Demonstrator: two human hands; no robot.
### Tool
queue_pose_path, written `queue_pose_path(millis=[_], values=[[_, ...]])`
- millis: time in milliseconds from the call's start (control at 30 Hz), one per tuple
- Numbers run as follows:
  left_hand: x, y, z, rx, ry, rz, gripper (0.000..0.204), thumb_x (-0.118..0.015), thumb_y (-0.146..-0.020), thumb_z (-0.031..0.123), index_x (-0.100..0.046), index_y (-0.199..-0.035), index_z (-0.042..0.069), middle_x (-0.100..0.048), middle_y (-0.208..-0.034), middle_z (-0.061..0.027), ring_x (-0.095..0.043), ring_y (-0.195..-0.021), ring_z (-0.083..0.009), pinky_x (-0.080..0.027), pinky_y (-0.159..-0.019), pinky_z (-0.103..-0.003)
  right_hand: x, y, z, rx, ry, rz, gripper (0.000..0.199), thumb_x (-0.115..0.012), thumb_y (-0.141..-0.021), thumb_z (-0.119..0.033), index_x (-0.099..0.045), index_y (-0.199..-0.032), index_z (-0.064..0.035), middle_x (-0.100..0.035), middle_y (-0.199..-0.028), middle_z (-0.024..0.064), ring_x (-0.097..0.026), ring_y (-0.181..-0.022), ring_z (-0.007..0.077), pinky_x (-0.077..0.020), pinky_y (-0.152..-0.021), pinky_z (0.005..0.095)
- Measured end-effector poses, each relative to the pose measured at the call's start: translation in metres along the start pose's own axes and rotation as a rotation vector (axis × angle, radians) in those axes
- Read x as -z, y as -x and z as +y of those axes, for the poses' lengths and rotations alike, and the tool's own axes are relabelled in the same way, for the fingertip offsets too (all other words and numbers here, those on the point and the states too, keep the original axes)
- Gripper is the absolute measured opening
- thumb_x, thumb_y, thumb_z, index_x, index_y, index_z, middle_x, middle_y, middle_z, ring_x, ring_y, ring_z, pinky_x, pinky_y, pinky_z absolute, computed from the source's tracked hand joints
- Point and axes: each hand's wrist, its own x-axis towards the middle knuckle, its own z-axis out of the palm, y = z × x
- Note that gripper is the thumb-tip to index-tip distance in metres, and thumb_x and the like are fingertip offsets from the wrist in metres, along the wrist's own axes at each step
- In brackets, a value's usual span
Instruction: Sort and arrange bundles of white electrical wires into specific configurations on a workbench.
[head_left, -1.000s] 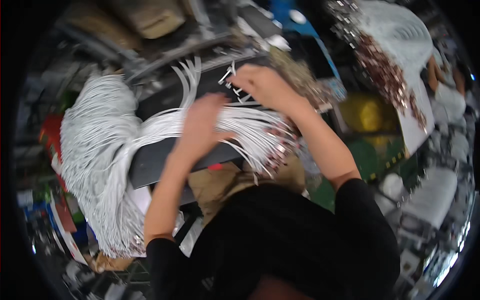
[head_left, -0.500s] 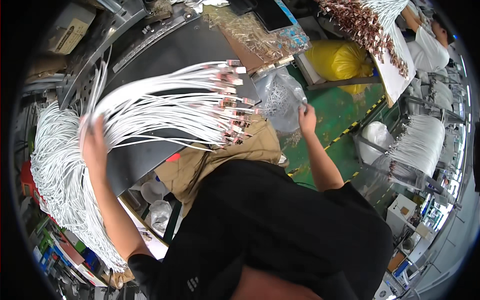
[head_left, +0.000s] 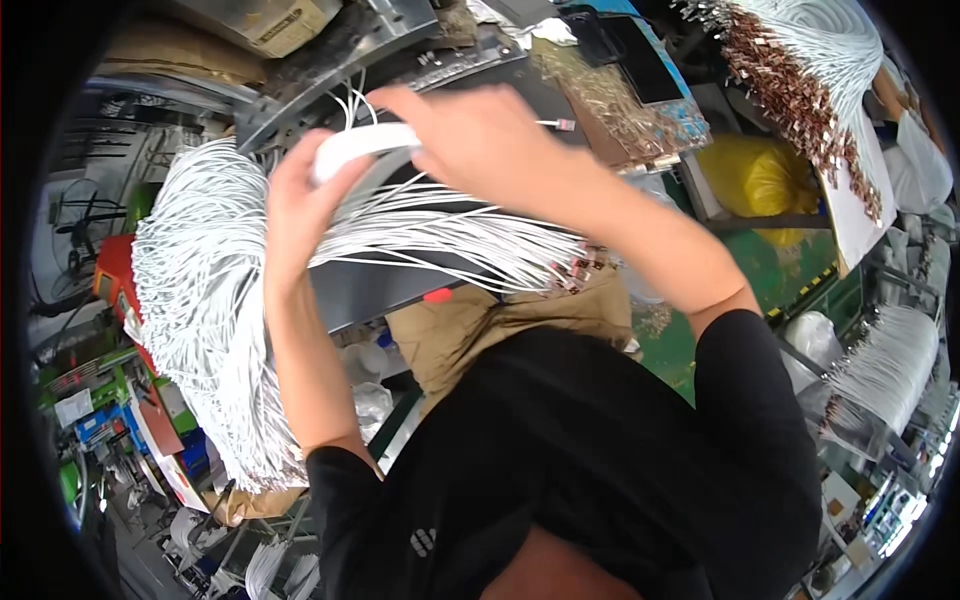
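At the far side of the dark bench, my left hand [head_left: 305, 195] is closed round a bent bundle of white cables [head_left: 365, 148], smooth-looking and slightly blurred. My right hand [head_left: 485, 150] reaches across from the right, with its thumb and fingers closed on the other end of that bend. Below both hands, more white cables [head_left: 450, 235] fan out to the right, ending in small reddish-brown connectors [head_left: 580, 272]. One single connector [head_left: 565, 125] sticks out beyond my right hand. A large heap of white cables [head_left: 205, 270] hangs beside my left forearm.
A metal frame [head_left: 340, 70] borders the bench's far side. Clear and brown scraps [head_left: 610, 100] lie on a board at the back. Farther right are a yellow bag [head_left: 755, 175] and a table with coiled cables [head_left: 820, 60]. Brown cloth [head_left: 450, 335] lies before me.
My right hand has moved from beside the clear plastic bag, leftward and up onto the cable bundle. My left hand's bundle is now bent between both hands. The whole view has shifted.
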Motion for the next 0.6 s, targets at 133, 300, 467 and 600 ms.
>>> queue_pose_path(millis=[133,300,467,600], values=[[0.024,0.029,-0.026,0.136,0.276,0.288,0.021,-0.063,-0.095,0.018,-0.064,-0.101,-0.003,-0.066,-0.087,-0.0175,-0.064,-0.082,-0.0321,-0.049,-0.076,-0.036,0.036,-0.035,0.006,0.084,0.168,-0.250,0.064,-0.078,-0.078,-0.038,-0.058,-0.133,-0.0101,-0.062,-0.124,0.0163,-0.061,-0.115,0.0338,-0.0476,-0.099,0.0442],[-0.013,0.031,-0.057,-0.172,-0.470,0.069,0.018,-0.060,-0.098,0.013,-0.067,-0.102,-0.003,-0.067,-0.090,-0.0106,-0.064,-0.082,-0.0170,-0.048,-0.075,-0.030,-0.014,-0.026,0.024,0.155,0.119,-0.518,0.042,-0.068,-0.086,-0.032,-0.063,-0.120,-0.0076,-0.070,-0.105,0.0155,-0.063,-0.112,0.0347,-0.0498,-0.093,0.0455],[0.001,0.024,-0.064,0.160,0.105,0.206,0.019,-0.062,-0.096,0.016,-0.068,-0.099,-0.002,-0.066,-0.088,-0.0154,-0.064,-0.078,-0.0290,-0.049,-0.074,-0.035,-0.038,0.004,0.063,-0.375,0.044,-0.597,0.053,-0.064,-0.091,-0.040,-0.057,-0.134,-0.0097,-0.067,-0.113,0.0149,-0.063,-0.112,0.0337,-0.0478,-0.094,0.0499],[-0.007,0.023,-0.061,0.251,0.037,0.150,0.019,-0.064,-0.096,0.017,-0.067,-0.096,-0.001,-0.065,-0.084,-0.0125,-0.062,-0.075,-0.0244,-0.048,-0.072,-0.032,-0.019,0.023,0.080,-0.283,0.320,-0.313,0.052,-0.065,-0.092,-0.040,-0.057,-0.133,-0.0100,-0.068,-0.109,0.0139,-0.065,-0.102,0.0346,-0.0491,-0.089,0.0506]])
